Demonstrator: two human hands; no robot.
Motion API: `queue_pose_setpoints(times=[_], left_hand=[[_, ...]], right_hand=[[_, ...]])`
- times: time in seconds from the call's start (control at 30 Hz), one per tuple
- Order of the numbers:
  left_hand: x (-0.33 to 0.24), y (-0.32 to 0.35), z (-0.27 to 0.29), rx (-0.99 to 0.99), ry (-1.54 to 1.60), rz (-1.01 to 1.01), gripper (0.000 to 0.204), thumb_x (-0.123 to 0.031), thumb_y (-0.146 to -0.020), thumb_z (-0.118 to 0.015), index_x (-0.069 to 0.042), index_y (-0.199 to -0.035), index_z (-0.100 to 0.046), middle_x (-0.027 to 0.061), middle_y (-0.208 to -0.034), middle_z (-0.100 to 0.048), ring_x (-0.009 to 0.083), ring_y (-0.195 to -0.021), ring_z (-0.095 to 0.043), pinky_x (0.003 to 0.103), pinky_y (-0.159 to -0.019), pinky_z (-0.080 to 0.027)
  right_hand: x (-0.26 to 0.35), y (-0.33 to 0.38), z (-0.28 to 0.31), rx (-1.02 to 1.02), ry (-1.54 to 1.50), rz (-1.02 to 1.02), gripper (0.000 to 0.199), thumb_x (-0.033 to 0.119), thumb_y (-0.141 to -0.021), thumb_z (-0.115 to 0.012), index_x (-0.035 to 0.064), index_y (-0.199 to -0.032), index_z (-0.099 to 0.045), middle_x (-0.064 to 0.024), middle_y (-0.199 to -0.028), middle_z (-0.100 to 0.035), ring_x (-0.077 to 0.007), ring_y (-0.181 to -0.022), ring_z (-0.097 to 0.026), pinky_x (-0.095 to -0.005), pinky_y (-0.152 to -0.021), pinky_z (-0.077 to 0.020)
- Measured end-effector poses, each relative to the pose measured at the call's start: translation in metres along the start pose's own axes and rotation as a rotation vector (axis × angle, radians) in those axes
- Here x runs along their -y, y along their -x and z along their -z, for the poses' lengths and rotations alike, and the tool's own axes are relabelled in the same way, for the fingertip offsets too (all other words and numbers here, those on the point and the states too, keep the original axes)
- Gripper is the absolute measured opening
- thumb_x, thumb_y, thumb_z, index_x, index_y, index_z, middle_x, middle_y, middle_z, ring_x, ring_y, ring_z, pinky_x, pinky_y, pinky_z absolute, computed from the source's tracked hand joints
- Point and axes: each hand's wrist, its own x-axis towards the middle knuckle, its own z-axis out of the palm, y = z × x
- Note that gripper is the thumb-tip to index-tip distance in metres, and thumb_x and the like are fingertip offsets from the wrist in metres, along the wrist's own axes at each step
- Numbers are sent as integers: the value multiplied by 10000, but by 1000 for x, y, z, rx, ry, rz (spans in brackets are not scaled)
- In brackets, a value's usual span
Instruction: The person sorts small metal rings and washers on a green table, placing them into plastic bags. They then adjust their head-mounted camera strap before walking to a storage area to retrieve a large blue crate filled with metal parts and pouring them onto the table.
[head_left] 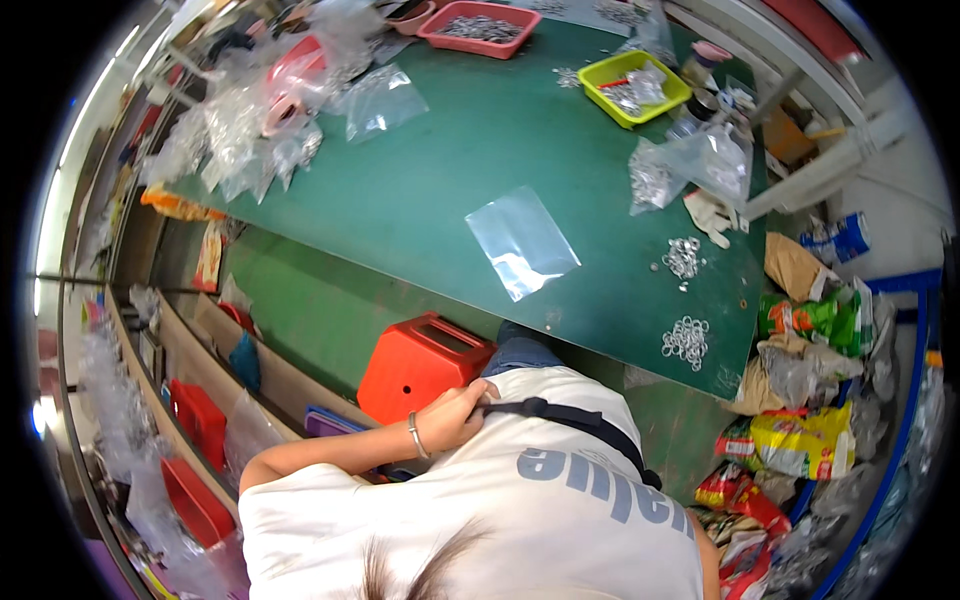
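Observation:
My left hand (452,416), with a silver bangle at the wrist, is closed at my waist. Its fingers are curled on the end of a black strap (560,413) that runs across my white shirt. My right hand is out of view; only a bit of that arm shows at the lower edge. In front of me a clear plastic bag (522,243) lies flat on the green table (420,200). Toward the right of the table are a pile of small metal rings (685,342) and a second pile of small metal parts (683,258).
A red stool (415,370) stands left of me. Farther back are a pink tray (480,28) and a yellow-green tray (632,88) of metal pieces. Filled plastic bags (240,130) heap at the left. A white glove (710,215) lies near the right edge, beside bagged waste (800,440).

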Motion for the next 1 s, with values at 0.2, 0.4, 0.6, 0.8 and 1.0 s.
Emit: queue_pose_setpoints(times=[0.2, 0.4, 0.6, 0.8, 1.0], left_hand=[[-60, 32, 35, -183, -168, -60, 197, 34, -660, -559, -18, -850, -557, 108, -760, -609, 221, -606, -593, 286, -558, -484], [-47, 22, 7, -481, -146, -534, 216, 52, -628, -604, -6, -830, -552, 126, -831, -621, 210, -636, -613, 258, -573, -497], [-48, -14, -17, -282, 123, -304, 222, 61, -657, -537, -1, -859, -471, 135, -922, -592, 192, -699, -591, 265, -663, -494], [-50, -49, -29, -108, 773, -122, 320, 96, -712, -512, 8, -1016, -466, 58, -866, -510, 107, -786, -530, 233, -698, -455], [-39, -53, -23, 33, 688, 47, 386, -16, -764, -609, -12, -1112, -440, 58, -926, -533, 91, -866, -535, 236, -769, -458]], right_hand=[[35, -35, 5, -54, 137, -65, 211, 65, -713, -542, -16, -907, -558, -244, -886, -568, -421, -816, -549, -423, -702, -452], [59, -90, 0, -379, 181, 183, 358, 40, -699, -529, 6, -1054, -494, -222, -951, -548, -403, -825, -546, -399, -742, -448], [88, -125, 26, -112, -531, 268, 532, -78, -643, -495, 12, -1166, -468, -40, -837, -520, -126, -763, -500, -236, -701, -390], [139, -147, 46, -66, -620, 450, 441, 9, -676, -602, 11, -1112, -536, 0, -830, -534, -51, -742, -471, -186, -650, -370], [183, -183, 37, -209, -803, 273, 277, -65, -690, -618, 7, -955, -579, -9, -692, -531, -28, -482, -397, -177, -419, -279]])
